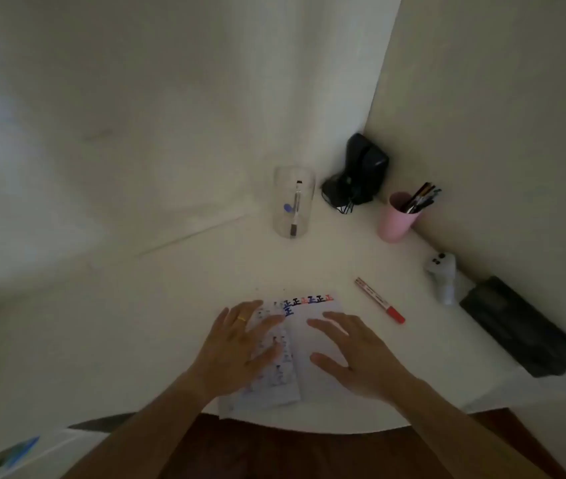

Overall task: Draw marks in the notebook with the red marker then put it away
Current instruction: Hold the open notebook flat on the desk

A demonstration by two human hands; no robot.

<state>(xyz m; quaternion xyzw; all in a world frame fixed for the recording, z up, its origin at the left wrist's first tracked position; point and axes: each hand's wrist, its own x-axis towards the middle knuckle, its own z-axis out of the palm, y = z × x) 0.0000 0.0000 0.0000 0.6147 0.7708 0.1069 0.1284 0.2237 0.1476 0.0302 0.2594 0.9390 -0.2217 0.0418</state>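
An open notebook [312, 305] lies near the white table's front edge, with rows of black, blue and red marks along the top of its right page. My left hand [240, 344], wearing a gold ring, rests flat on the left page with fingers spread. Fingers apart, my right hand [354, 354] lies over the right page and holds nothing. The red marker [380, 300], capped, lies on the table to the right of the notebook, about a hand's width from my right hand.
A clear glass jar [293, 203] holding markers stands at the back. A pink cup [397, 217] of pens, a black object [361, 172], a white device [442, 274] and a black case [520, 326] line the right wall. Table edge [309, 428] curves near me.
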